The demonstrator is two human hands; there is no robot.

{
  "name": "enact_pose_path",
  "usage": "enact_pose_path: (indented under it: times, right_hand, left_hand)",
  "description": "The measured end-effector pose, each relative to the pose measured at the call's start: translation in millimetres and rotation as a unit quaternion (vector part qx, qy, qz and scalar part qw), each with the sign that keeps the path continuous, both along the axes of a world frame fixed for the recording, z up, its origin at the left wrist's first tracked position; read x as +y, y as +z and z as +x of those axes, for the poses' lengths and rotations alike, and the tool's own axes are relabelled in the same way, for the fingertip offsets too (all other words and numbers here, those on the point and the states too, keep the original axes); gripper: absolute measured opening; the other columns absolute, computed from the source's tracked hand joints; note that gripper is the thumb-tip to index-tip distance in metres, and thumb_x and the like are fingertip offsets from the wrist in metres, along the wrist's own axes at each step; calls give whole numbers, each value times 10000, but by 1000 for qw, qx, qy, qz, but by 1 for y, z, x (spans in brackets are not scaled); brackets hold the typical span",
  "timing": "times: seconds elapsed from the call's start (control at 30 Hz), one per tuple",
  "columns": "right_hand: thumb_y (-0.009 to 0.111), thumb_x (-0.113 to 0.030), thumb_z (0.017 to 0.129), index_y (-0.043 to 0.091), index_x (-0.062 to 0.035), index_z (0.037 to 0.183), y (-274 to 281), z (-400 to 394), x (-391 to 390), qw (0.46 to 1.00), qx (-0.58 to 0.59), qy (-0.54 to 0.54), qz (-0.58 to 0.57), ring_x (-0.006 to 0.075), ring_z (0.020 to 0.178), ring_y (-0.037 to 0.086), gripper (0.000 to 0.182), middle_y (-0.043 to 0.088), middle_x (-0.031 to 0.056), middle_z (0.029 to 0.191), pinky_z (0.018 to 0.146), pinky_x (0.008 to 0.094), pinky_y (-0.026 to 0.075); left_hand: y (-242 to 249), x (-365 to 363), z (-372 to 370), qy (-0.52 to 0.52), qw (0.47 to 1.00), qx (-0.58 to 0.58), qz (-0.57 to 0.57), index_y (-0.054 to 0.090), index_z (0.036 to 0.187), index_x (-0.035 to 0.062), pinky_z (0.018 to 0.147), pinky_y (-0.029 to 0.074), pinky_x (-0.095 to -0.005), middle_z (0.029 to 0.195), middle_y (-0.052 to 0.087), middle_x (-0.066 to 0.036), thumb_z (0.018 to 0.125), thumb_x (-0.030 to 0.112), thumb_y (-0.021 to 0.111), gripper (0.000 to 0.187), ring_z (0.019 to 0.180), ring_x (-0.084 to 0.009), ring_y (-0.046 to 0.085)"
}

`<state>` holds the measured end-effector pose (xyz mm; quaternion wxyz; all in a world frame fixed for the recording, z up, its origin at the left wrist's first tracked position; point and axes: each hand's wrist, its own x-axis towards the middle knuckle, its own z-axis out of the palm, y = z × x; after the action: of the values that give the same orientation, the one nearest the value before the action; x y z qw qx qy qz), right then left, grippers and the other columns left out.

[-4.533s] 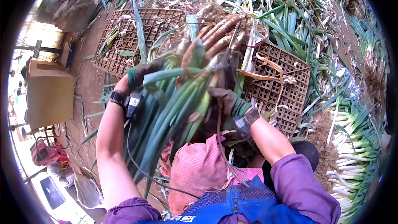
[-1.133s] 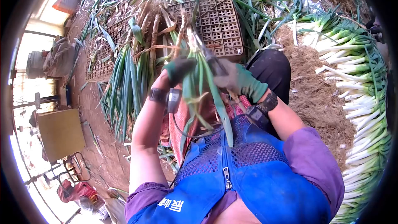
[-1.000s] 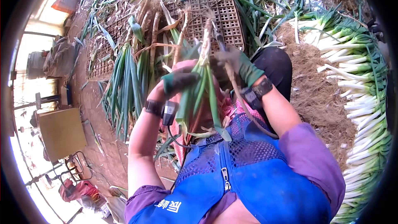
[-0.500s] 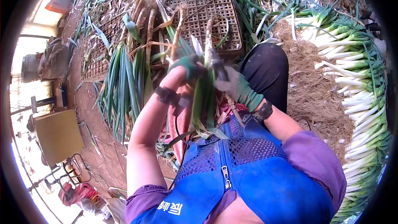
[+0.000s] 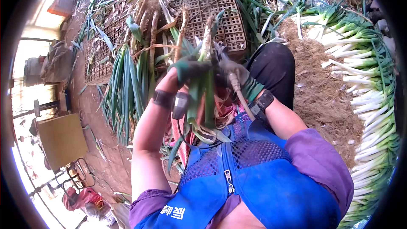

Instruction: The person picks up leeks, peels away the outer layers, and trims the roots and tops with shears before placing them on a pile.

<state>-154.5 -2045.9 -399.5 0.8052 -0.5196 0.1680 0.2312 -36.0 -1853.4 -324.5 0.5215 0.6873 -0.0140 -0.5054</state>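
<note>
My left hand (image 5: pixel 188 70), in a green glove, is closed around a green onion (image 5: pixel 207 44). Its root end points away from me and its leaves hang toward my lap. My right hand (image 5: pixel 241 75), gloved in grey and green, grips a dark air blow gun (image 5: pixel 221 53). From the gun a hose (image 5: pixel 241 95) runs back toward my vest. The gun's tip is close to the right of the onion stem. Both gloves are smeared by motion. Left of my left hand, uncleaned green onions (image 5: pixel 127 85) lie in a bunch, roots away from me.
A plastic crate (image 5: pixel 235 21) stands ahead with leaves around it. At the right, a long row of cleaned green onions (image 5: pixel 366 118) borders a heap of dry root fibres (image 5: pixel 318 97). A yellowish board (image 5: pixel 61 142) and a red bag (image 5: pixel 78 198) are at the left.
The held onion has shifted slightly left and away from me, its leaves swinging left. My left wrist has moved a little left, and the blow gun's hose has turned into clearer view.
</note>
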Motion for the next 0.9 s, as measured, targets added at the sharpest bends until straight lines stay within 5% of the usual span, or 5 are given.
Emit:
enact_pose_path:
  times: [0.17, 0.27, 0.47, 0.6, 0.9]
  right_hand:
    - [655, -267, 823, 571, 12, 1122, 82, -44, 8, 932, -138, 61, -331, 190, 741, 640, 417, 635, 101, 804, 671, 326, 513]
    - [697, -271, 806, 537, 11, 1229, 118, -65, 8, 921, -124, 115, -350, 194, 788, 634, 533, 652, 115, 874, 729, 334, 512]
    - [731, -292, 802, 517, -13, 1295, 119, -67, 12, 903, -151, 141, -376, 239, 822, 662, 606, 669, 163, 920, 764, 362, 518]
    - [732, -306, 796, 527, -6, 1273, 93, -66, 5, 901, -145, 129, -387, 291, 841, 677, 600, 668, 193, 929, 758, 382, 519]
    - [688, -428, 795, 575, -1, 1131, 67, -27, -6, 874, -112, 118, -458, 334, 873, 662, 555, 666, 227, 952, 789, 398, 507]
  left_hand:
    - [-53, 43, 27, -66, 980, -77, -169, 620, 1189, 7, 863, 533, -248, 1087, 695, -83, 916, 25, 594, 275, 995, -134, 656]
    - [-30, 36, 43, -389, 817, -425, -29, 646, 1179, 65, 932, 512, -304, 1160, 683, -71, 866, -30, 571, 335, 1037, -185, 651]
    - [-53, 34, 52, -526, 640, -560, 5, 668, 1129, 111, 903, 500, -290, 1098, 688, -42, 809, -14, 641, 345, 950, -198, 650]
    - [-74, 42, 53, -466, 699, -542, -36, 670, 1108, 119, 858, 511, -272, 1030, 685, -28, 803, 5, 640, 326, 912, -172, 652]
    - [-62, 28, 55, -564, 600, -566, 32, 670, 1143, 113, 794, 541, -266, 1021, 689, -40, 789, -16, 651, 377, 869, -176, 671]
